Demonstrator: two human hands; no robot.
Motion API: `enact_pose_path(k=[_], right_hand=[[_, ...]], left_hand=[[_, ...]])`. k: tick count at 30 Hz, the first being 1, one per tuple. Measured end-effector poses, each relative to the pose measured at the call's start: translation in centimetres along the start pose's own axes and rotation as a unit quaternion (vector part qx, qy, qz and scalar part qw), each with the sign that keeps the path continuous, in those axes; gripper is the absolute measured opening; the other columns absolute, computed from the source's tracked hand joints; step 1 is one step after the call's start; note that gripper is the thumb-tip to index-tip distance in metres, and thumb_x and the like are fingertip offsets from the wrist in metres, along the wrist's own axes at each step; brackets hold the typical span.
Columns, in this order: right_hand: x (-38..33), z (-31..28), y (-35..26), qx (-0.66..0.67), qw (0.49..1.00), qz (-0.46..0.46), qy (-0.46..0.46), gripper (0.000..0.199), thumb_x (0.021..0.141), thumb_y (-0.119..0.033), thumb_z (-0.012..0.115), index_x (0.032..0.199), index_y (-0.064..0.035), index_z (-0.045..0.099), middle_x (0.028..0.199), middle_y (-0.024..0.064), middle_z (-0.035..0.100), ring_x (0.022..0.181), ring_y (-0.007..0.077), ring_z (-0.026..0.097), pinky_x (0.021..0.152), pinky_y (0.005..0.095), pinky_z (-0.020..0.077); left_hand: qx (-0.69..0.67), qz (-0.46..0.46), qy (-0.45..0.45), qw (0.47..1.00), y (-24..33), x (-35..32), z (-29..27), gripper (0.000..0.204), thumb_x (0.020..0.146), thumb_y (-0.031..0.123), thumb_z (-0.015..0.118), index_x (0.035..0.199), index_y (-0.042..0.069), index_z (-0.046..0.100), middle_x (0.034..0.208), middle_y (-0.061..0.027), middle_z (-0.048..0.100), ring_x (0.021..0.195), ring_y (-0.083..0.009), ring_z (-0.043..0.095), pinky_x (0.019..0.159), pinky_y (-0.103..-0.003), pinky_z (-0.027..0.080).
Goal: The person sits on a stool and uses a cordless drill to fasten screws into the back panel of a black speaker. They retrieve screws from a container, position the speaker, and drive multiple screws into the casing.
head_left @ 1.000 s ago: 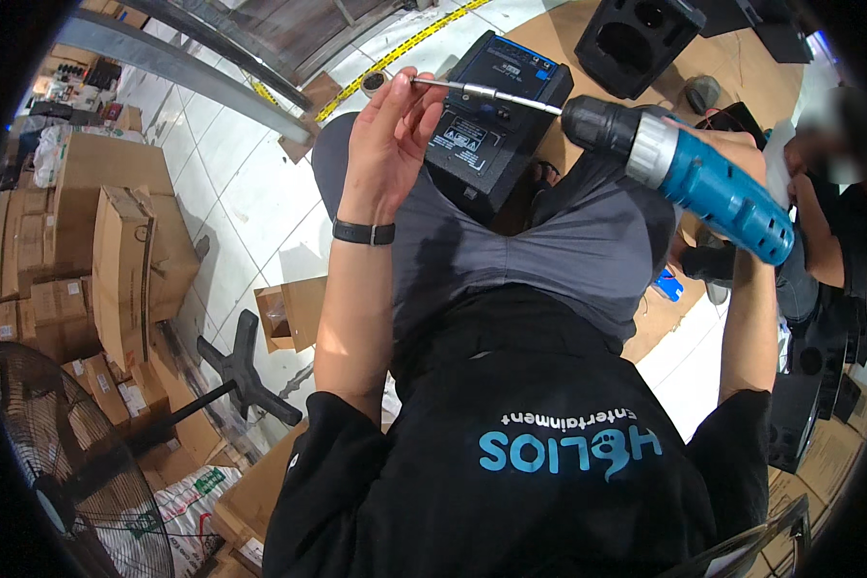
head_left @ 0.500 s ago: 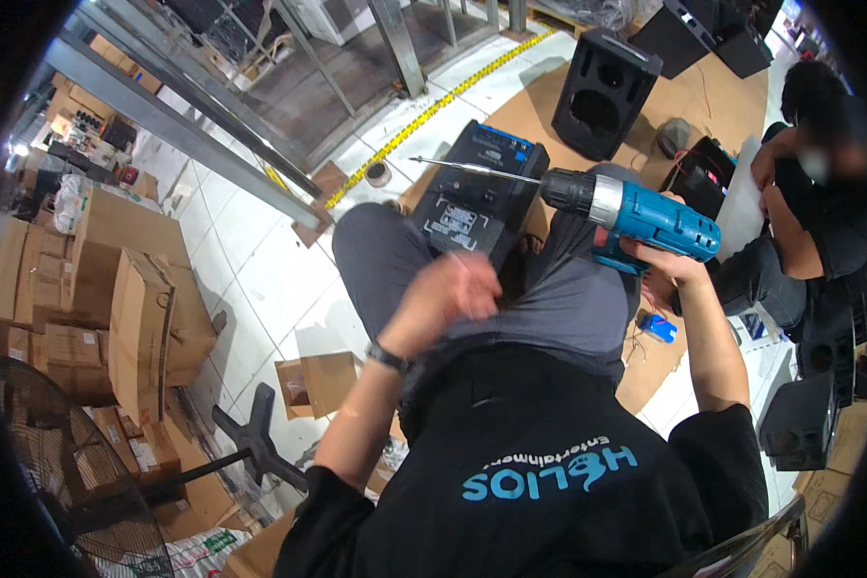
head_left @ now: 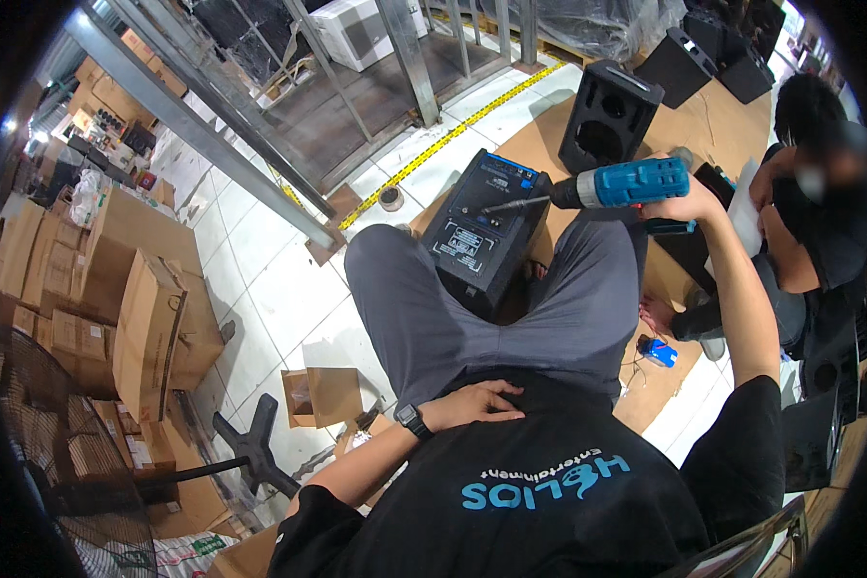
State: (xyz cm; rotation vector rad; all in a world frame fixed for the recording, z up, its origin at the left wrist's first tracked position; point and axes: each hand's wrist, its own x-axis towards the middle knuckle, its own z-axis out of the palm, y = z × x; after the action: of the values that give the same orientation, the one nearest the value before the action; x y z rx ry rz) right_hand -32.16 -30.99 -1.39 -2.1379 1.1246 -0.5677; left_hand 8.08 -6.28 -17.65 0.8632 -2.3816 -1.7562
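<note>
My right hand (head_left: 684, 204) is wrapped round the handle of a teal cordless drill (head_left: 636, 183). Its long thin bit (head_left: 515, 204) points left, and the tip appears over the back panel of a black speaker box (head_left: 486, 226); I cannot tell whether it touches. Between my knees, the box shows its panel with a blue strip at the far edge and white-printed labels. My left hand (head_left: 477, 403) lies flat on the front of my black shirt, fingers stretched out and holding nothing. A watch (head_left: 412, 421) is on that wrist.
A co-worker (head_left: 800, 212) sits at the right. An empty speaker cabinet (head_left: 609, 116) stands on brown cardboard sheeting (head_left: 539, 135), with a small blue object (head_left: 658, 353) near my right leg. Cartons (head_left: 144, 337), a fan base (head_left: 260, 453) and metal posts (head_left: 212, 120) are at left.
My left hand has drawn back from above the speaker box to my shirt. The drill in my right hand has moved up in view, its bit now lower over the panel.
</note>
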Motion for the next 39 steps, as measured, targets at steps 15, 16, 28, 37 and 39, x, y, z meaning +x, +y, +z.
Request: enact_pose_path(k=[15,16,28,37,39], right_hand=[[10.2,2.7,0.4,-0.055,0.972,-0.117,-0.195,0.028,0.056,-0.008,0.08,0.081,0.0018,0.071,0.079,0.0132,0.074,0.071,0.0215,0.07,0.07,0.0354,0.055],[10.5,2.9,0.5,-0.049,0.971,-0.109,-0.206,0.028,0.057,-0.007,0.08,0.081,0.0018,0.071,0.079,0.0131,0.074,0.071,0.0213,0.069,0.069,0.0354,0.0549],[12.5,3.4,-0.4,-0.05,0.966,-0.019,-0.251,0.024,0.055,-0.005,0.075,0.077,0.0026,0.07,0.071,0.0104,0.07,0.062,0.0196,0.064,0.061,0.035,0.0532],[12.9,3.7,0.8,-0.063,0.969,-0.077,-0.227,0.025,0.056,-0.006,0.075,0.079,0.0027,0.071,0.075,0.0112,0.073,0.065,0.0214,0.067,0.064,0.0342,0.0546],[13.0,3.7,0.7,-0.048,0.966,-0.071,-0.242,0.025,0.056,-0.005,0.075,0.079,0.0028,0.071,0.077,0.0116,0.074,0.068,0.0209,0.069,0.067,0.0338,0.0555]], left_hand=[[-0.059,0.061,0.095,0.992,1.5,-0.5,-1.3,0.051,0.092,0.034,0.075,0.138,0.015,0.064,0.141,-0.0163,0.055,0.137,-0.0312,0.048,0.116,-0.043,0.039],[-0.016,0.062,0.125,0.99,2.2,-0.6,-1.9,0.051,0.086,0.03,0.08,0.133,0.021,0.066,0.13,-0.0106,0.059,0.133,-0.0298,0.051,0.11,-0.042,0.045],[0.244,0.11,0.109,0.957,1.9,2.9,-4.5,0.035,0.068,0.014,0.082,0.099,0.018,0.067,0.098,0.0009,0.066,0.098,-0.0251,0.067,0.076,-0.041,0.057],[0.146,0.028,0.134,0.98,-0.1,-2.6,-5.5,0.034,0.07,0.024,0.086,0.101,0.017,0.072,0.101,0.0017,0.071,0.096,-0.0254,0.069,0.074,-0.042,0.055],[0.125,0.018,0.112,0.986,0.2,-2.6,-5.2,0.034,0.071,0.026,0.086,0.102,0.016,0.073,0.1,0.0012,0.073,0.091,-0.0265,0.071,0.074,-0.041,0.055]])
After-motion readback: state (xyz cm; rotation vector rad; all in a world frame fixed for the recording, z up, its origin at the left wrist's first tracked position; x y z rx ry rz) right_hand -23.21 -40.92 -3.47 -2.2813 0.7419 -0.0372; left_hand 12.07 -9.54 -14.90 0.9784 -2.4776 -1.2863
